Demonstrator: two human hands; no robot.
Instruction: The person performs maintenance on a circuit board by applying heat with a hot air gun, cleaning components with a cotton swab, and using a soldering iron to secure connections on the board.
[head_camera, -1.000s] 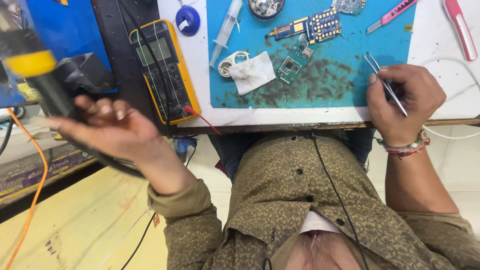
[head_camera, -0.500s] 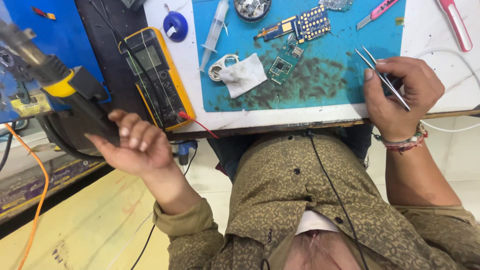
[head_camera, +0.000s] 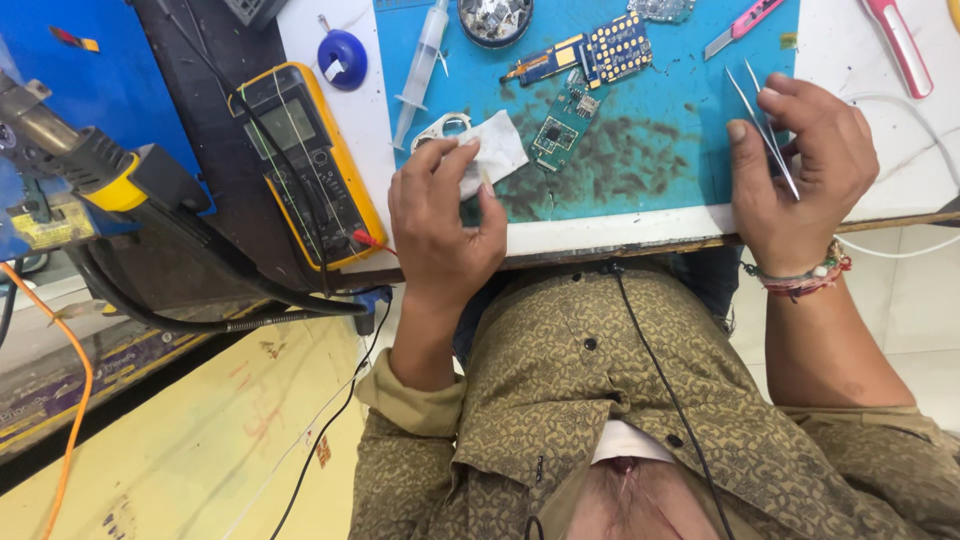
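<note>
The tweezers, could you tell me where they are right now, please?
In the head view, the tweezers are pinched in the right hand, over the teal mat's right edge.

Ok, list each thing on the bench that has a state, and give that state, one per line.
left hand: fingers pinching the white tissue, lifting its edge off the blue mat
right hand: holding metal tweezers, tips together, pointing away
multimeter: lying flat, screen blank
syringe: lying flat on the mat edge
hot air handle: resting on the left, not held
green circuit board: flat on mat, untouched
</note>
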